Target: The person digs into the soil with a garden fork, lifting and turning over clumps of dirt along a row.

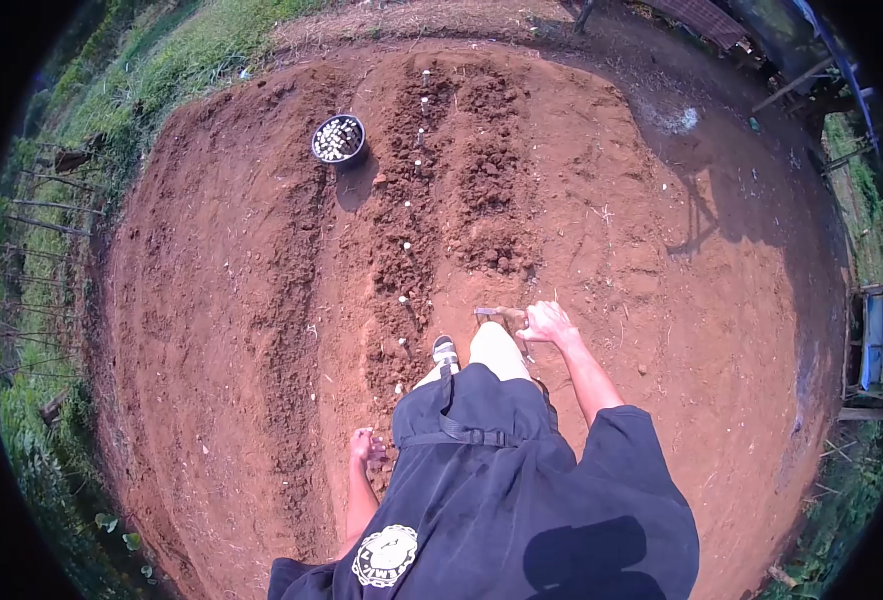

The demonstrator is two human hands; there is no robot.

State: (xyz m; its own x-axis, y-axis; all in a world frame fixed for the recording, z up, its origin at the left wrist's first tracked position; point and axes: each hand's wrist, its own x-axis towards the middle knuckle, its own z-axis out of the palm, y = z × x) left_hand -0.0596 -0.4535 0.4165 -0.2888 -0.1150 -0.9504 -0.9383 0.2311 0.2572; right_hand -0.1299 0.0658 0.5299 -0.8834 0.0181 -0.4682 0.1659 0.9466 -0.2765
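Observation:
My right hand (549, 324) is closed round a short hand tool with a flat brownish blade (499, 314), held beside my right knee. Low on the left, my left hand (367, 446) hangs over the loose soil with its fingers curled; I cannot tell what is in them. Small whitish pieces (407, 246) lie spaced out in a line along a strip of dug, crumbly soil (386, 270). The nearest piece (398, 388) sits just ahead of my left hand. Up the row stands a dark round tub (361, 156) full of similar whitish pieces (337, 138).
A second strip of broken clods (491, 190) runs parallel on the right. Reddish bare soil (601, 240) spreads around me. Green plants and a stick fence (51, 225) line the left edge. A shaded shelter with poles (791, 85) stands at the upper right.

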